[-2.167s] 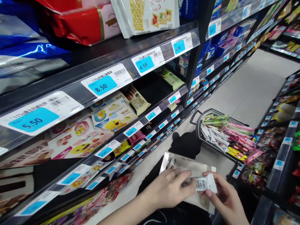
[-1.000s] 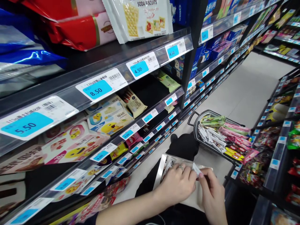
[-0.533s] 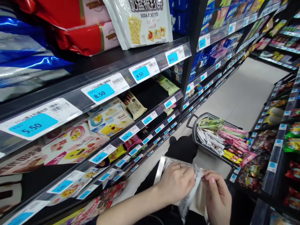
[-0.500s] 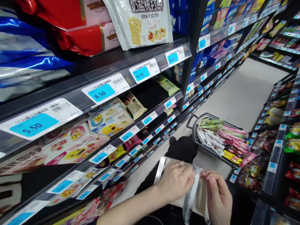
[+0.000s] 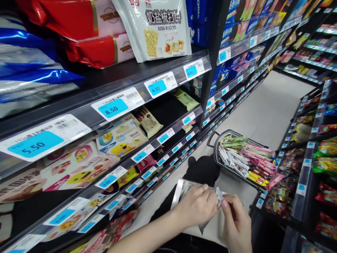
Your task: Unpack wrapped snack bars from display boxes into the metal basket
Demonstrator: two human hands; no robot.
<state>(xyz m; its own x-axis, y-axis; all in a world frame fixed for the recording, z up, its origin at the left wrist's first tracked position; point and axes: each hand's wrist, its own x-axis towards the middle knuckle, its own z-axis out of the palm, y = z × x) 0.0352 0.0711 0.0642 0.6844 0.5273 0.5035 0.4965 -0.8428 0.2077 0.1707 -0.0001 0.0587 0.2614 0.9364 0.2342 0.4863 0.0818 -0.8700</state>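
Low in the head view, my left hand (image 5: pixel 198 206) is closed around a crinkled silvery plastic packet (image 5: pixel 205 225), with a ring on one finger. My right hand (image 5: pixel 237 222) pinches the packet's upper end between thumb and finger, close beside the left. The packet's lower part hangs below my left hand, and its middle is hidden by the fingers. Under both hands a white open carton (image 5: pixel 177 195) rests on my lap. Whether anything lies inside the packet or the carton, I cannot tell.
A black-rimmed basket (image 5: pixel 216 154) full of wrapped snack sticks (image 5: pixel 237 154) stands on the aisle floor ahead. Snack shelves with price tags (image 5: pixel 112 107) rise close on my left. On my right, low racks (image 5: pixel 300 196) hold bagged sweets.
My right hand has moved left and slightly down, nearer to my left hand. The packet, stretched long before, is now more bunched between the hands. The view has shifted slightly.
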